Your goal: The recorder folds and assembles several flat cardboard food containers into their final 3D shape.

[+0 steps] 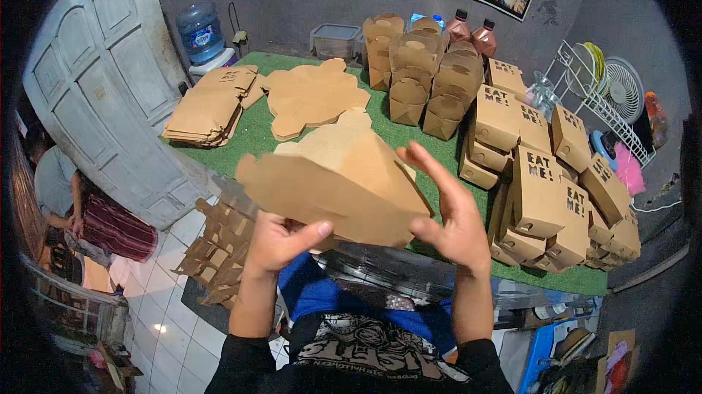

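A flat brown cardboard box blank (329, 197) is held tilted above the near edge of the table, one side bent. My left hand (289, 240) grips its lower left part, thumb on top and the other fingers hidden beneath. At its right end is my right hand (459, 222), with fingers stretched out and thumb spread at the cardboard's edge. Just beyond lies a pale blank (344, 134), partly covered by the held one. Farther back is a stack of flat scalloped blanks (314, 94).
On the green table cover (431, 149), a stack of flattened printed boxes (212, 105) lies left. Open tall cartons (417, 72) stand at the back; closed printed boxes (541, 182) pile up right. Brown cartons (219, 248) sit low at left. A person (62, 189) sits by the door.
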{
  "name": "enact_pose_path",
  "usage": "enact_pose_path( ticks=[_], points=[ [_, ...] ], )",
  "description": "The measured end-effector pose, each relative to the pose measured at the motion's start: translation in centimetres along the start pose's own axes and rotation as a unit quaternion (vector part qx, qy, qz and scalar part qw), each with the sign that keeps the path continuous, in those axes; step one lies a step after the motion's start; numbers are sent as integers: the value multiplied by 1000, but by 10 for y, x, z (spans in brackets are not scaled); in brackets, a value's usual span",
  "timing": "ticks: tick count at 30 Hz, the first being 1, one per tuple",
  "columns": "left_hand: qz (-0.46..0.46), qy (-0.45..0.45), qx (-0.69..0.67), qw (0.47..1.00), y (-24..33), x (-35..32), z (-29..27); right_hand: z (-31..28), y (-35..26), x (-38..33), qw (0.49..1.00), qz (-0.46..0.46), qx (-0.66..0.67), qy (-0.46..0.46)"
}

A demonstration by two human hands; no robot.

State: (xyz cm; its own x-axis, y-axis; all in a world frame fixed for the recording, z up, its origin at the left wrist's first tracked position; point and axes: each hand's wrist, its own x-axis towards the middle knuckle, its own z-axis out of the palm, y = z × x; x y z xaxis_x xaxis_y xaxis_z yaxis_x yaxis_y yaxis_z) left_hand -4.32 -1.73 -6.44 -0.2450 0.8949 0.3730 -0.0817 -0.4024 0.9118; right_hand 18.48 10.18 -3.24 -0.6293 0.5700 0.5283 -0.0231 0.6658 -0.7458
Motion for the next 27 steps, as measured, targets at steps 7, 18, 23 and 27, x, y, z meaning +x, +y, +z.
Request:
enact_pose_path(
  ticks=[7, 18, 23, 27],
  points=[
    [46, -75, 84, 993, 1, 4, 1, 34, -23, 13, 985, 61, 129, 93],
    [16, 43, 3, 999, 17, 6, 27, 41, -33, 20, 973, -133, -148, 117],
    [33, 26, 17, 999, 19, 7, 32, 39, -25, 18, 970, -163, -134, 123],
    [17, 18, 35, 999, 20, 7, 30, 40, -35, 20, 986, -91, -53, 129]
  ],
)
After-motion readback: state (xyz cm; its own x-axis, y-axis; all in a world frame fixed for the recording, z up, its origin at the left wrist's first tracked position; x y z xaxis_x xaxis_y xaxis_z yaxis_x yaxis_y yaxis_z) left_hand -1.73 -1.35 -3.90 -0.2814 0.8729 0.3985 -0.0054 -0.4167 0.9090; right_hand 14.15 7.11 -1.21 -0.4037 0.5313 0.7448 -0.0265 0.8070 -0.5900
